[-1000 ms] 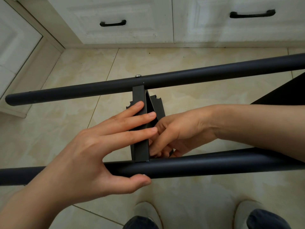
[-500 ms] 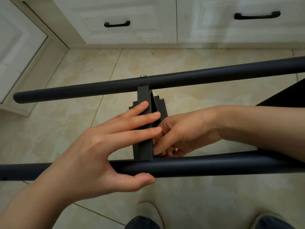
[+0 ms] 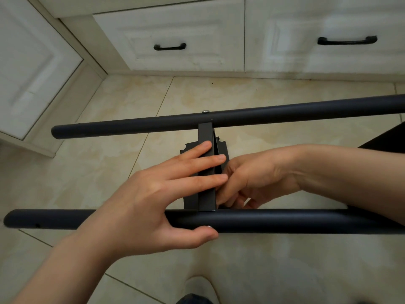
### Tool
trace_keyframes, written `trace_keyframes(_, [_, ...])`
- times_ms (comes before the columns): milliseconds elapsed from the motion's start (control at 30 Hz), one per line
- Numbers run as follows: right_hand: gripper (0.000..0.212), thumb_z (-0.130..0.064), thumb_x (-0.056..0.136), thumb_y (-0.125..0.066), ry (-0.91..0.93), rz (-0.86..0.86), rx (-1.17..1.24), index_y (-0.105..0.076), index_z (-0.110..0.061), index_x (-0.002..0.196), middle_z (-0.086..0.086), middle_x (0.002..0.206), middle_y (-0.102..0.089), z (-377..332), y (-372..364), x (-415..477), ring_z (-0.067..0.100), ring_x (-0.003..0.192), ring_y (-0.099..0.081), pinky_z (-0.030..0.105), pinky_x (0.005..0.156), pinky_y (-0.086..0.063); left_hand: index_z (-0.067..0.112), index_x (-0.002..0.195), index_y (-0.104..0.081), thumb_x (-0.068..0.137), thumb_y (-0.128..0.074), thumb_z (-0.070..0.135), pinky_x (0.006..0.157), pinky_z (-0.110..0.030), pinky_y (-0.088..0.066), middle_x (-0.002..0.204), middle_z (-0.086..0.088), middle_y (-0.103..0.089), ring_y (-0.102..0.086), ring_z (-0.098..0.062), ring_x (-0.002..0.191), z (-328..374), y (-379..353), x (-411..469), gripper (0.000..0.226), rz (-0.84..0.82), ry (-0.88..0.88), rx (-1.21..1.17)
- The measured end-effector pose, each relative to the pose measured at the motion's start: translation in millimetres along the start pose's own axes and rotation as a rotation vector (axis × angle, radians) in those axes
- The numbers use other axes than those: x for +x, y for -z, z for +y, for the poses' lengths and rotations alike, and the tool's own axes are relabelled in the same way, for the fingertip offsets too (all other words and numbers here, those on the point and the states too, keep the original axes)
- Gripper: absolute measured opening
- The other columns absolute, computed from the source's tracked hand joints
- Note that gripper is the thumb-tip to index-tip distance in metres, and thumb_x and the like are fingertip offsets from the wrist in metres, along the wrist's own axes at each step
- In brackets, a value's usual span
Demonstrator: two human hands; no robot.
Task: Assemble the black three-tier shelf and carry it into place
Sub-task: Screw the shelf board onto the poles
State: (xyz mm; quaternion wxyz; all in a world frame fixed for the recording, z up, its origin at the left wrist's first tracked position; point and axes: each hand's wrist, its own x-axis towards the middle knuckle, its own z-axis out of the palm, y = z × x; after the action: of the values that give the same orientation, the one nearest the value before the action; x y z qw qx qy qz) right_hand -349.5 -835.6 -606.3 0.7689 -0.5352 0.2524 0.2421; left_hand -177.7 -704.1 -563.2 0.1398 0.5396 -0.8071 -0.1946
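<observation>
Two black tubes of the shelf frame lie across the view, the far tube (image 3: 285,114) and the near tube (image 3: 285,221). Between them a black shelf panel (image 3: 205,137) stands edge-on, meeting both tubes. A screw head (image 3: 205,111) sits on the far tube above the panel. My left hand (image 3: 153,194) lays straight fingers across the panel's edge, its thumb against the near tube's front. My right hand (image 3: 252,181) is tucked against the panel's right side with curled fingers. Its fingertips are hidden behind the panel and the near tube, so any held part is out of sight.
White cabinets with black drawer handles (image 3: 169,47) (image 3: 347,41) run along the far wall, and another cabinet (image 3: 32,73) stands at the left. Another black shelf part (image 3: 388,137) shows at the right edge. The floor is beige tile, with my shoe (image 3: 198,288) at the bottom.
The camera has shifted, so the frame and cabinets sit lower and further right in view. Both hands keep the same hold on the panel and near tube.
</observation>
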Motion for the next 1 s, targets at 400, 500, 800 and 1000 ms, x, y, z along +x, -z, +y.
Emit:
trace_keyframes(400, [0.015, -0.023, 0.098, -0.06, 0.086, 0.163, -0.158, -0.072, -0.019, 0.09, 0.0, 0.089, -0.07, -3, -13, -37, 0.01, 0.079, -0.061, 0.021, 0.072, -0.05, 0.016, 0.133, -0.067, 0.085, -0.071, 0.051, 0.103, -0.044, -0.053, 0.147, 0.003, -0.055, -0.039, -0.014, 0.146, 4, -1, -3, 0.06, 0.062, -0.048, 0.135])
trace_keyframes(500, [0.009, -0.025, 0.095, -0.064, 0.109, 0.273, -0.271, -0.073, -0.022, 0.095, 0.001, 0.094, -0.072, -4, -22, -55, 0.008, 0.084, -0.063, 0.023, 0.078, -0.049, 0.013, 0.13, -0.069, 0.088, -0.069, 0.049, 0.103, -0.042, -0.054, 0.144, 0.002, -0.059, -0.044, -0.014, 0.144, 12, -4, -10, 0.055, 0.103, -0.032, 0.169])
trace_keyframes(800, [0.026, -0.03, 0.093, -0.065, 0.088, 0.615, -0.816, -0.064, -0.031, 0.119, -0.017, 0.109, -0.065, 1, -56, -87, -0.003, 0.088, -0.059, 0.013, 0.084, -0.047, 0.026, 0.133, -0.066, 0.093, -0.071, 0.034, 0.118, -0.013, -0.024, 0.146, 0.022, -0.05, -0.027, 0.012, 0.144, 42, -9, -20, 0.041, 0.172, 0.216, -0.024])
trace_keyframes(1000, [0.031, -0.025, 0.095, -0.06, 0.067, 0.749, -0.965, -0.06, -0.027, 0.125, -0.007, 0.117, -0.067, 13, -72, -95, 0.012, 0.103, -0.06, 0.025, 0.092, -0.048, 0.022, 0.113, -0.076, 0.089, -0.077, 0.016, 0.095, -0.012, -0.047, 0.108, 0.017, -0.072, -0.064, 0.003, 0.106, 64, -10, -44, 0.025, 0.374, 0.325, -0.205])
